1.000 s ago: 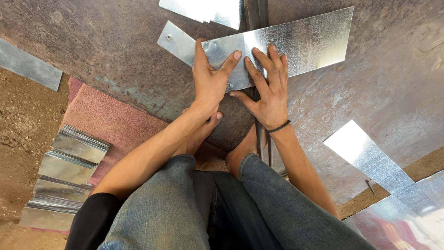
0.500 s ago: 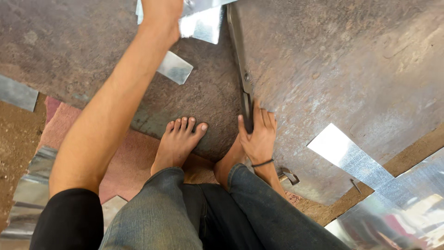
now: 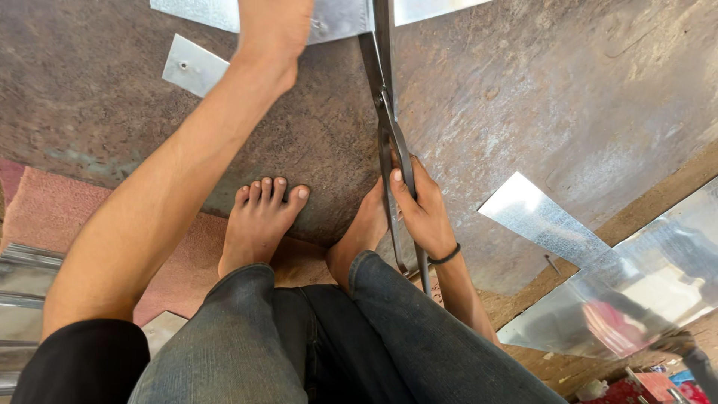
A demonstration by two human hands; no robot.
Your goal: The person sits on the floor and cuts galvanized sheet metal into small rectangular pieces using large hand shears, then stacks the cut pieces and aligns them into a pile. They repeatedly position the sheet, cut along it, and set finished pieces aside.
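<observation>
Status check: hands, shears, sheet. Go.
Left hand pressing flat galvanised metal sheet at top edge. Right hand gripping handles of long steel shears, blades at the sheet. Small loose metal offcut beside left forearm; bare feet clear of blades.

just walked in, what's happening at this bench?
A person squats barefoot on a dark metal plate. The right hand grips the handles of long metal shears, whose blades point toward a galvanized sheet at the top edge. The left hand reaches out and presses down on that sheet. A small offcut with a hole lies beside the left arm, and shiny strips lie to the right.
</observation>
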